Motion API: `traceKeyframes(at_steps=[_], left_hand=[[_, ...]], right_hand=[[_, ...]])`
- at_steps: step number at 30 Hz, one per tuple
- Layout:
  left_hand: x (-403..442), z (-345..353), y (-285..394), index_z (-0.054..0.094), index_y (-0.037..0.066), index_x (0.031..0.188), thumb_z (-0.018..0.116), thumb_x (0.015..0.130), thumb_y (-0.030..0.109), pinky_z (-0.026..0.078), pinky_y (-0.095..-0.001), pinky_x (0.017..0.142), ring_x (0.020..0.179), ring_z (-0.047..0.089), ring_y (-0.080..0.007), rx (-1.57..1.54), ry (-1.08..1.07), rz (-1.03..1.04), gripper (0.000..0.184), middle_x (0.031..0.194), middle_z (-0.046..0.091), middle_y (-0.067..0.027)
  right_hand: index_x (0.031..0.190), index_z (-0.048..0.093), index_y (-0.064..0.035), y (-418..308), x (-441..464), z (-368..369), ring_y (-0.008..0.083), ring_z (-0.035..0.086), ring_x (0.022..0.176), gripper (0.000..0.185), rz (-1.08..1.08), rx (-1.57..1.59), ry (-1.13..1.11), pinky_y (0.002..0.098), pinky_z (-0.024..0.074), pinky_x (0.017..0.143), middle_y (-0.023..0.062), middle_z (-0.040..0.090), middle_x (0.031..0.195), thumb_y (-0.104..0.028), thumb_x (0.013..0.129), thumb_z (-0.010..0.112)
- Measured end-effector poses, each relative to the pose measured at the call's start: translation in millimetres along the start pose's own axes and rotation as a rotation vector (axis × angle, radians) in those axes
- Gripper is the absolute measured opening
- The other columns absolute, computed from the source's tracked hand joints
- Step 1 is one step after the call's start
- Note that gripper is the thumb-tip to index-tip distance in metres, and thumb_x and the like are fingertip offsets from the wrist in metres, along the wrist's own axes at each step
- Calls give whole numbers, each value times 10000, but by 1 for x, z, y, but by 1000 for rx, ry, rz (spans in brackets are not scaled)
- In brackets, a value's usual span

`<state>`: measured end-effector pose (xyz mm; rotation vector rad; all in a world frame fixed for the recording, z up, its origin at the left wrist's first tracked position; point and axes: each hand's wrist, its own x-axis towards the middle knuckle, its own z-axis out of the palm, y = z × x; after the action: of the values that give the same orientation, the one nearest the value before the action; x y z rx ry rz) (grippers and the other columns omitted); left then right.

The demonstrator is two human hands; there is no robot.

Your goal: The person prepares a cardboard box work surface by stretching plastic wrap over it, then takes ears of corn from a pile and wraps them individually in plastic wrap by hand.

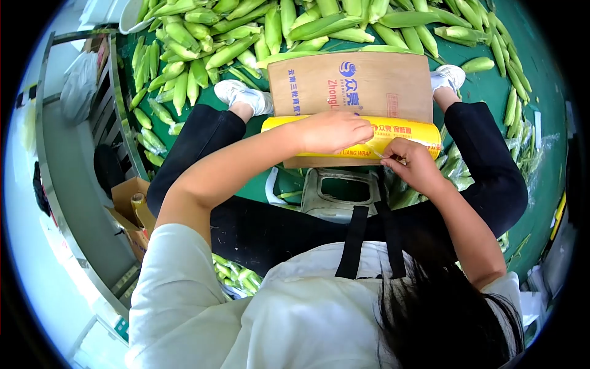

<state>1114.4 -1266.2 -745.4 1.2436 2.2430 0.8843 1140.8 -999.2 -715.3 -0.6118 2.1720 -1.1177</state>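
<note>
Both angled inward, left hand (339, 131) and right hand (415, 165) pinch their grips closed over a yellow roll (402, 131)

1. Wrap roll (402, 130): thick yellow cylinder, red and dark lettering on its face. It is lying on its side, crosswise, its right end sitting slightly lower than its left.
2. The left hand (338, 132) is resting over the roll's middle, fingers curling in and partly covering the print.
3. The right hand (415, 163) is pinching at the roll's near edge. A thin pale strip (377, 154) is showing by its fingertips; material too small to tell.
4. Brown cardboard (369, 80): blue and red print, far edge bowing slightly. It is extending beyond the roll on the far side and showing under its near edge.
</note>
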Motion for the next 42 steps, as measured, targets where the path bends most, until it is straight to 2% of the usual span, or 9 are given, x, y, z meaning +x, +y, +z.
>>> traceKeyframes(at_steps=[6, 10, 17, 20, 22, 26, 31, 35, 42], left_hand=[[-17, 21, 75, 506, 72, 979, 598, 841, 132, 563, -354, 623, 825, 647, -228, 310, 278, -186, 177, 927, 522, -101], [-32, 32, 75, 567, 12, 941, 685, 794, 123, 541, -428, 795, 884, 612, -319, 167, 320, -524, 219, 975, 557, -135], [-53, 8, 1, 662, 122, 918, 667, 904, 218, 492, -436, 722, 822, 634, -297, -172, 200, -140, 97, 827, 619, -73], [-42, 8, 6, 658, 141, 954, 665, 905, 206, 512, -424, 648, 786, 655, -282, -136, 166, -70, 81, 821, 623, -66], [-40, 1, 11, 651, 149, 970, 665, 900, 190, 523, -412, 598, 767, 662, -271, 24, 153, 21, 83, 819, 624, -57], [-24, -24, 24, 604, 128, 925, 663, 799, 156, 549, -356, 563, 747, 668, -213, 355, 132, 241, 142, 842, 592, -21], [-18, -59, 51, 610, 111, 874, 673, 728, 176, 534, -309, 543, 685, 618, -168, 535, 214, 274, 172, 785, 548, -7], [-21, -42, 79, 646, 91, 874, 693, 694, 140, 513, -283, 543, 683, 588, -137, 538, 439, 67, 193, 749, 522, 9], [-40, 55, 83, 674, 32, 991, 698, 771, 62, 539, -407, 777, 926, 611, -286, 81, 482, -456, 223, 945, 564, -99]], right_hand=[[862, 614, -11, -7, 11, -18, 335, 635, 807, 149, -60, 2, -66, 390, 511, 715, 130, 643, 861, -25, 794, 746], [892, 609, -12, -19, 13, -12, 346, 639, 862, 160, -182, -88, -96, 403, 517, 739, 114, 644, 932, 0, 783, 725], [917, 668, -23, -16, 6, -10, 331, 666, 832, 78, -81, 99, -267, 369, 532, 748, 136, 678, 875, -29, 851, 708], [984, 713, -27, -29, 20, -32, 324, 677, 845, 131, 165, 135, -188, 357, 540, 766, 131, 700, 879, -80, 864, 714], [1053, 723, -23, -10, 53, -48, 312, 691, 862, 230, 176, -6, 213, 358, 549, 778, 132, 716, 930, -147, 860, 739], [1261, 640, -34, 17, 133, -36, 321, 639, 1132, 550, -498, -265, -226, 398, 496, 982, 209, 651, 1237, -281, 799, 808], [1521, 325, 5, -23, 156, -28, 361, 548, 1279, 1062, -243, -56, -730, 390, 428, 1081, 245, 566, 1379, -348, 693, 888], [1572, 300, -108, 12, 129, -14, 373, 523, 1296, 1100, -254, 193, -437, 420, 413, 1087, 227, 549, 1390, -323, 673, 897], [1516, 447, -307, -1, 81, 10, 355, 523, 1230, 951, -166, -734, 189, 477, 403, 1036, 162, 552, 1315, -288, 658, 857]])
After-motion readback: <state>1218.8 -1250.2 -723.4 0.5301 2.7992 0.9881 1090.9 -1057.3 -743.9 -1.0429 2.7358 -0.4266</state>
